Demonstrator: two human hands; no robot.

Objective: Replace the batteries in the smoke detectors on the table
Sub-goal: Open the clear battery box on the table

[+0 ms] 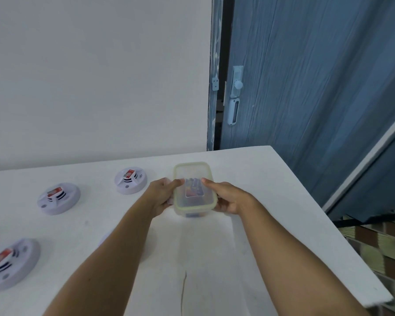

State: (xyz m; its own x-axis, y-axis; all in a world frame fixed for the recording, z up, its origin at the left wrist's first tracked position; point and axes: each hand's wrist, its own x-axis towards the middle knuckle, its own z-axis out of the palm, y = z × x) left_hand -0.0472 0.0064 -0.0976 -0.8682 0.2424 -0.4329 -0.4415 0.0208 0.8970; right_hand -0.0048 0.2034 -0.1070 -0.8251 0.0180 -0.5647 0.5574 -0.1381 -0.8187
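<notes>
- The clear plastic container (191,165), closed with a pale-green-rimmed lid, is low over the white table (249,224); I cannot tell whether its base touches
- The left hand (163,195) grips the container's left long side and the right hand (228,199) its right long side, thumbs on top of the lid
- A coloured battery pack (193,189) shows blurred through the lid
- The container's long axis runs away from the person, so both hands are on the long edges, equally near; the lid likely has to lift off before any battery can be reached
- The smoke detectors all lie left of the container, untouched: the nearest smoke detector (131,180) just beside the left hand, the second smoke detector (58,198) farther left, the third smoke detector (10,263) farthest left and closer to the person
- Each carries a red-and-white block, likely its battery
</notes>
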